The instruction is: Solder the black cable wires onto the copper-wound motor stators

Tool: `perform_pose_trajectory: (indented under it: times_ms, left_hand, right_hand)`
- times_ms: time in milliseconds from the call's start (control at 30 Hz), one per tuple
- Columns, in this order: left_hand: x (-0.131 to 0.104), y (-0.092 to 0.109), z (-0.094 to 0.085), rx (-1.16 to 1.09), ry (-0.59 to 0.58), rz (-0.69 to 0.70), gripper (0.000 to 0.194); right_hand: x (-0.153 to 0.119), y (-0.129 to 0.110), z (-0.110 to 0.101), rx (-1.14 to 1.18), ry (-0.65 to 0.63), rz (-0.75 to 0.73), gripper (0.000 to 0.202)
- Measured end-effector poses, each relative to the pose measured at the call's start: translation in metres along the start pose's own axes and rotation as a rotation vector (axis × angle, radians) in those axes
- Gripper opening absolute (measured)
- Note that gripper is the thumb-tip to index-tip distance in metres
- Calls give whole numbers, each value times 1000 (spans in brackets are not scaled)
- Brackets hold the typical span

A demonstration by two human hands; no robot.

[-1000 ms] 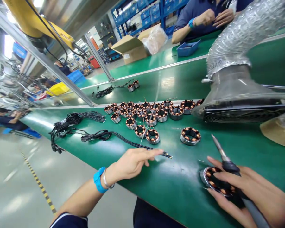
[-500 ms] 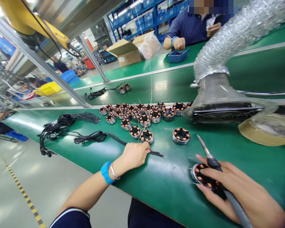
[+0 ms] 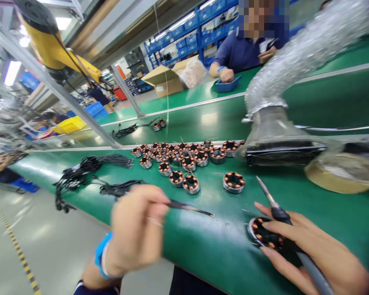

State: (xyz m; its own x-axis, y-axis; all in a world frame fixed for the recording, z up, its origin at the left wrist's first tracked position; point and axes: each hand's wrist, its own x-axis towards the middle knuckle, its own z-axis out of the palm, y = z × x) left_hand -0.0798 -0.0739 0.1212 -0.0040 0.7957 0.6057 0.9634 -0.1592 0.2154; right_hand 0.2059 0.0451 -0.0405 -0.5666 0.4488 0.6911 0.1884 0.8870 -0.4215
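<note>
My left hand (image 3: 140, 227), slightly blurred, pinches a black cable (image 3: 189, 207) above the bench's near edge; its thin wire ends point right. My right hand (image 3: 313, 241) holds a soldering iron (image 3: 267, 191), tip pointing up and left, and has its fingers around a copper-wound stator ring (image 3: 258, 233) on the green bench. Another stator (image 3: 234, 182) stands alone left of the iron's tip. Several more stators (image 3: 188, 164) are grouped at the middle of the bench. Behind my left hand lies a black cable coil (image 3: 119, 187), partly hidden, with a larger cable bundle (image 3: 86, 166) farther left.
A fume extractor (image 3: 276, 152) with a silver hose (image 3: 270, 82) stands at the back right. A metal post (image 3: 76, 108) slants down to the bench at left. Across the bench, a person (image 3: 242, 53) has a hand at a blue tray (image 3: 228, 85).
My left hand has moved left and toward me, lifting off the bench with the cable pinched in it. My right hand has barely moved. The view has shifted slightly.
</note>
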Motion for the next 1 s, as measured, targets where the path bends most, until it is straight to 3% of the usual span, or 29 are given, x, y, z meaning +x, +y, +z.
perform_pose_trajectory:
  times_ms: [33,67,167,267,367,500,667,867,1000]
  left_hand:
    - [-5,10,20,-72,-194,73,9]
    - [-11,18,41,-135,-290,119,10]
    - [-24,29,98,-212,-367,145,11]
    - [-24,25,126,-227,-410,156,13]
    - [-11,19,126,-278,-510,151,21]
    - [7,19,122,-561,-667,139,28]
    - [1,19,136,-959,-859,-183,41]
    - [-16,24,144,-1062,-718,-345,35]
    - [-20,29,148,-1231,-693,-605,38]
  right_hand:
    - [5,-7,-4,9,10,23,33]
    - [11,-15,-7,35,45,75,33]
    - [35,-37,-9,145,95,228,30]
    - [52,-42,-5,194,124,253,23]
    - [56,-38,1,203,134,175,22]
    - [54,-32,8,235,176,142,24]
    - [52,-33,11,250,216,144,26]
    - [51,-46,23,221,297,298,25]
    - [47,-53,32,188,289,356,25]
